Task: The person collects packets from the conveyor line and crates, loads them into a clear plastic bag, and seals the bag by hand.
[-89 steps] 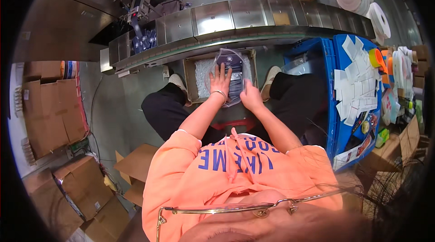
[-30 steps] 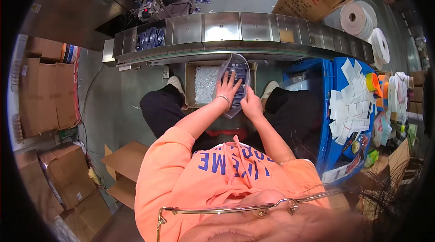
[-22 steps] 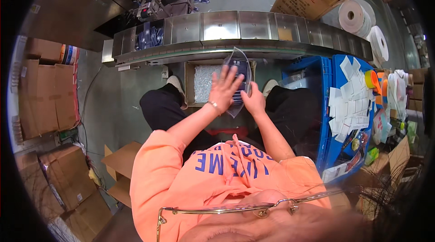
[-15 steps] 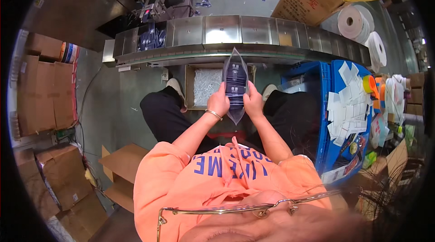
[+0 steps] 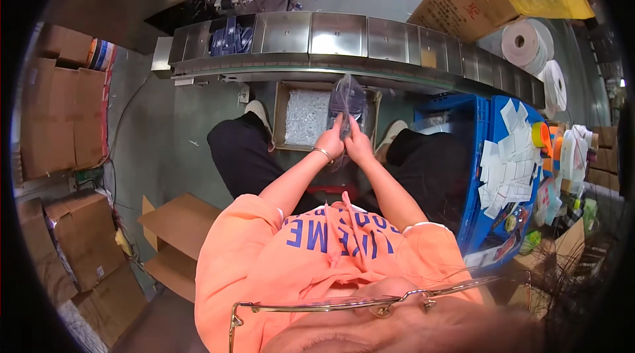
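My left hand (image 5: 331, 142) and right hand (image 5: 358, 145) meet in front of me, fingers closed on a clear plastic bag (image 5: 346, 90). The two hands nearly touch, with the bag's film pinched narrow between them. Dark flat packets show through or behind the film; which of them lie inside the bag I cannot tell. Beneath the bag, an open cardboard box (image 5: 280, 118) stands on the floor between my feet. Its left part holds many small clear-white packets (image 5: 306, 119). My hands and the bag cover part of the box's right side.
Beyond the box runs a metal conveyor with compartments (image 5: 338, 34); one holds dark packets (image 5: 231, 38). To the right stand a blue crate (image 5: 484, 148) with white paper slips (image 5: 509, 155) and an orange tape roll (image 5: 541, 135). Cardboard boxes (image 5: 88, 234) are stacked left. White rolls (image 5: 520, 44) stand far right.
The bag, held wide between my separated hands before, is now drawn narrow. My hands have come together and gone slightly farther out, over the box. The view has shifted a little.
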A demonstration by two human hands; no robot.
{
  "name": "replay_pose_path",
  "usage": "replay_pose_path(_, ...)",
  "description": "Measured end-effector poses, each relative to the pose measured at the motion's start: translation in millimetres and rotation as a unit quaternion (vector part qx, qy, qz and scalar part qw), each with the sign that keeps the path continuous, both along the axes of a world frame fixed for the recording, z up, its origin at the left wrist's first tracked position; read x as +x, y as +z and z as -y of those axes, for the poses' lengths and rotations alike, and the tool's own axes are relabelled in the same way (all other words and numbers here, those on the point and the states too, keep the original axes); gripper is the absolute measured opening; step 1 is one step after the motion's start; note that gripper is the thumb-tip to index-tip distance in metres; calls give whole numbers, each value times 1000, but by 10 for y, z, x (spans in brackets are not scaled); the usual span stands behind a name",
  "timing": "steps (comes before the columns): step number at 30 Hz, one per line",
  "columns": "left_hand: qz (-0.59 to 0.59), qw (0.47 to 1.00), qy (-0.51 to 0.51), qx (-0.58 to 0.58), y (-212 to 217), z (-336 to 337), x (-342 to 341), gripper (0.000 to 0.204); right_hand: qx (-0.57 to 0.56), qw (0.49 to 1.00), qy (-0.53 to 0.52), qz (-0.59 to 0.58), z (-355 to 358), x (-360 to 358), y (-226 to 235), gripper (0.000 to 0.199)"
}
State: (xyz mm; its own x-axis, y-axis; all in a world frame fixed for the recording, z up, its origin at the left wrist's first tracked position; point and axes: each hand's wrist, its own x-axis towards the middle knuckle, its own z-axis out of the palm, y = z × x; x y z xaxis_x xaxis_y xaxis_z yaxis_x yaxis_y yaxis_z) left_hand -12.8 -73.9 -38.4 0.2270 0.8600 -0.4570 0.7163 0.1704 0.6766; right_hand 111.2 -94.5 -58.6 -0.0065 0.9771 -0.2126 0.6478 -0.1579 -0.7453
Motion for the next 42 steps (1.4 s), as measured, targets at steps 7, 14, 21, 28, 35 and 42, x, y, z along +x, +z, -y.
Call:
replay_pose_path(7,-83,996,-13,44,499,56,-304,77,61,993,-105,3,-83,23,560,48)
replay_pose_path(14,-87,982,-96,140,716,142,-315,85,59,982,-174,32,-142,220,635,51)
replay_pose_path(21,90,970,-31,224,380,111,-246,60,142,970,-195,-33,-243,417,635,39)
replay_pose_path(28,120,978,-71,154,417,73,-170,58,140,971,-194,8,-198,577,620,37)
replay_pose_path(35,97,973,-71,197,1039,-111,-579,55,107,972,-203,-55,-294,452,778,42)
replay_pose_path(42,-90,955,39,279,1170,-930,-1992,37,268,933,-221,-94,-338,749,1012,42)
